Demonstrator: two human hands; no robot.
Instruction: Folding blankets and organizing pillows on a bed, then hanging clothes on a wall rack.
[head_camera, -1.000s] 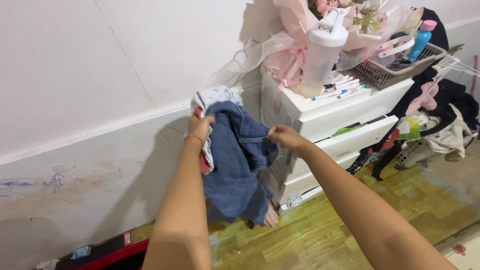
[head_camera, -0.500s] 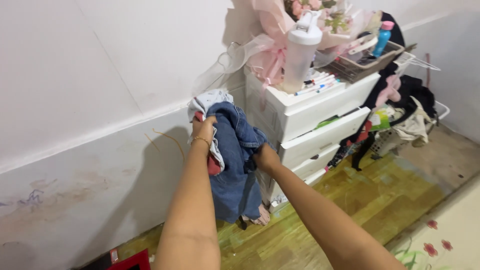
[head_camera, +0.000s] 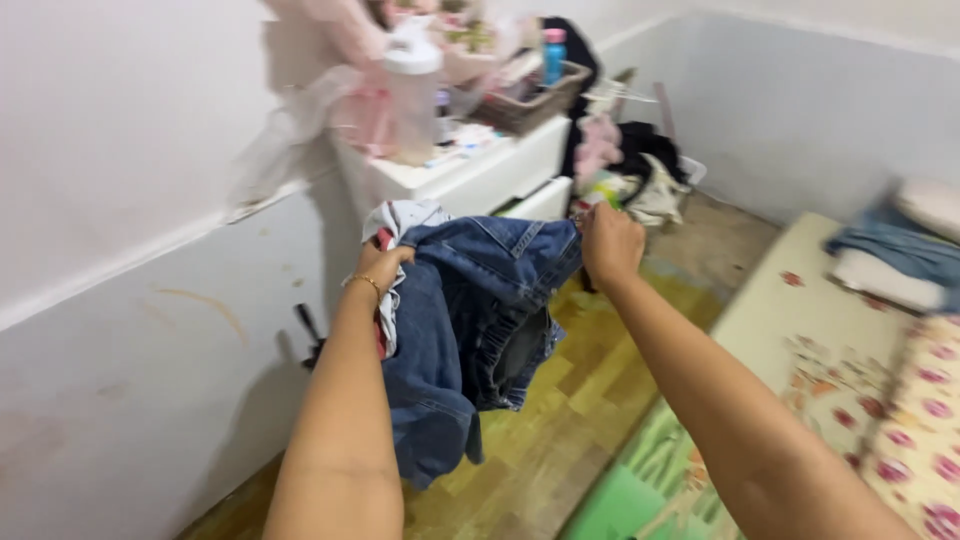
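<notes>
The person stands by the wall (head_camera: 130, 330) with both arms out, holding a bundle of clothes in the air above the wooden floor (head_camera: 540, 440). The left hand (head_camera: 383, 268) is closed around a bunch of fabric: the blue denim jeans (head_camera: 470, 330) together with a pale grey garment (head_camera: 405, 218) and a bit of red cloth (head_camera: 381, 340) tucked beneath. The right hand (head_camera: 610, 243) pinches the waistband of the jeans with its fingers shut, pulling that edge out sideways, so the top is stretched between the 2 hands while the legs hang crumpled below. As I judge it, the jeans are only partly spread; they are neither straightened nor folded. Behind stands a white drawer unit (head_camera: 470, 180) with a shaker bottle (head_camera: 412, 90) on top, and a floral mattress (head_camera: 860, 400) lies to the right.
</notes>
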